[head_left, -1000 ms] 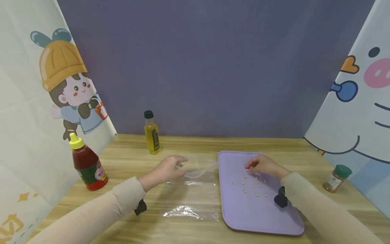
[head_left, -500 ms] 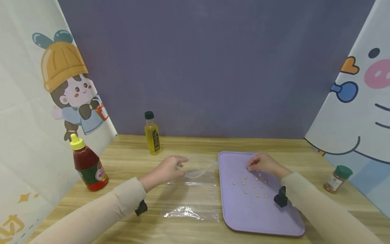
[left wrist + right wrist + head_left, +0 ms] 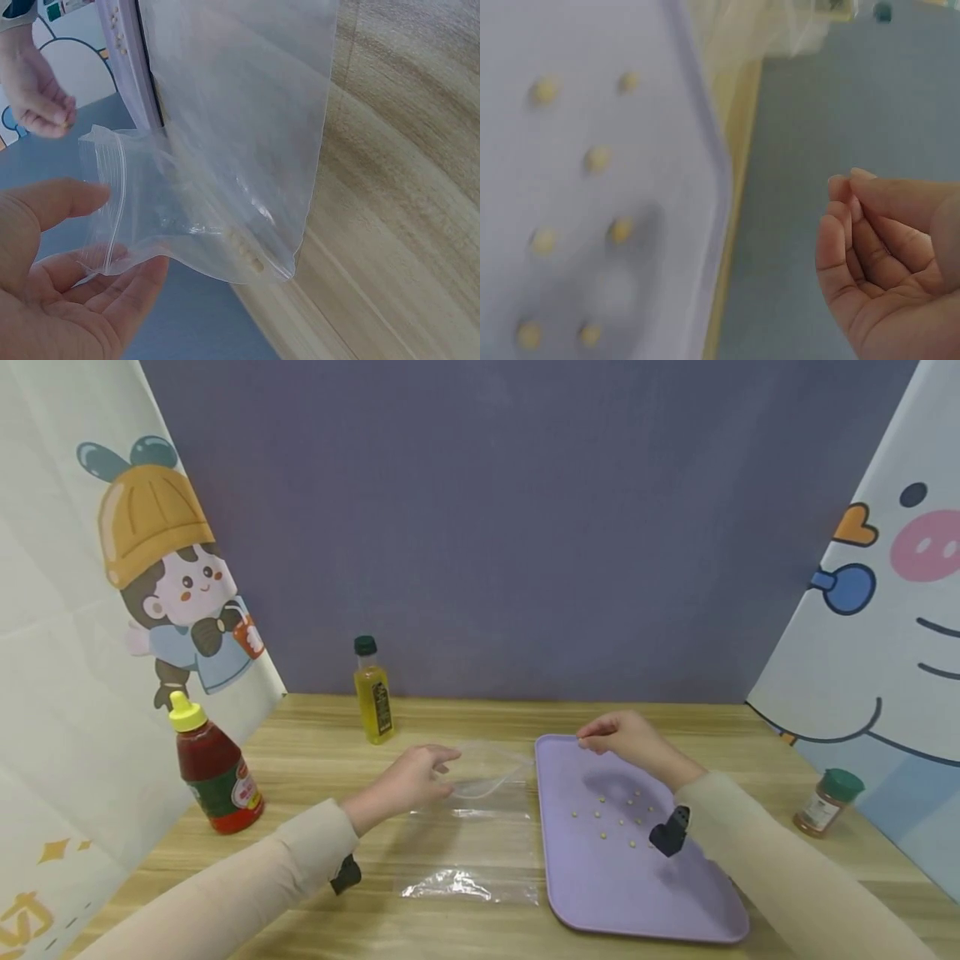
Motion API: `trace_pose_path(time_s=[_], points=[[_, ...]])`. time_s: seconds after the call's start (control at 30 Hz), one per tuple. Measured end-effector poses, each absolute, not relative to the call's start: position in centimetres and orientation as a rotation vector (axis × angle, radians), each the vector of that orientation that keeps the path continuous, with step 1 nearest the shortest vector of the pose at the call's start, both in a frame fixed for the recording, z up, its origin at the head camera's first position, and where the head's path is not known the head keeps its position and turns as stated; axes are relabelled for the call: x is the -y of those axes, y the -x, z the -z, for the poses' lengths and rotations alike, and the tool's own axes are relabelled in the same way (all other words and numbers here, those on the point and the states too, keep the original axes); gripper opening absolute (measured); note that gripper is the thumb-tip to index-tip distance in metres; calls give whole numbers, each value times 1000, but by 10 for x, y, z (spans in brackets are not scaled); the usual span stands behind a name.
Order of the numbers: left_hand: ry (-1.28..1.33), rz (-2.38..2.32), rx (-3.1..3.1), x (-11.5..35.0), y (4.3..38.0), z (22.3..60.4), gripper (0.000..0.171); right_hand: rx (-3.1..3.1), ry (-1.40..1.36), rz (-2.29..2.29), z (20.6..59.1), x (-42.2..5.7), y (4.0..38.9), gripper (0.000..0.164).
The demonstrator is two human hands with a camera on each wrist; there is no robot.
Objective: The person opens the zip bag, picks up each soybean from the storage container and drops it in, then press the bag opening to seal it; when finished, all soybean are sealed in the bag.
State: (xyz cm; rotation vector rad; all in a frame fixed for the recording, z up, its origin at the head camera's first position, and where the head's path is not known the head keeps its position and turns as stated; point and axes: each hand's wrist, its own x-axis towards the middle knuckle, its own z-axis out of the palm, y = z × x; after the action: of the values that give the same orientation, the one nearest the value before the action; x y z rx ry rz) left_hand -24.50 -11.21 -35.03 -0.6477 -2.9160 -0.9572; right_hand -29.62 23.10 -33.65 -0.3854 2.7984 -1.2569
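My left hand (image 3: 420,772) holds the mouth of a clear zip bag (image 3: 480,839) lying on the table. In the left wrist view the thumb is at the zip strip's upper side and the fingers are around its lower edge, with the mouth spread apart. Several soybeans (image 3: 246,251) show through the plastic near the bag's fold. Above the far edge of a purple tray (image 3: 600,893), my right hand (image 3: 630,743) pinches a small yellowish soybean (image 3: 70,122) between thumb and index fingertips. More soybeans (image 3: 596,159) lie scattered on the tray.
A red sauce bottle (image 3: 217,772) with a yellow cap stands at the left. The oil bottle (image 3: 373,697) is at the back, near the dark backdrop (image 3: 525,527). On the far right is a spice jar (image 3: 827,802) with a green lid.
My right hand has risen off the tray's surface and moved left toward the bag, carrying a soybean from the tray. The left hand and bag keep their place.
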Motion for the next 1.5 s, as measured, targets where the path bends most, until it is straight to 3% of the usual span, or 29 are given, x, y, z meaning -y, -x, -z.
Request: trace_pose_path(time_s=[0.73,1.5], points=[[661,933,2889,109,246,350,54,-2670,654,1353,320,-132,291,18],[673,921,2895,109,244,346,53,-2605,601,1317,334,-186,291,23]])
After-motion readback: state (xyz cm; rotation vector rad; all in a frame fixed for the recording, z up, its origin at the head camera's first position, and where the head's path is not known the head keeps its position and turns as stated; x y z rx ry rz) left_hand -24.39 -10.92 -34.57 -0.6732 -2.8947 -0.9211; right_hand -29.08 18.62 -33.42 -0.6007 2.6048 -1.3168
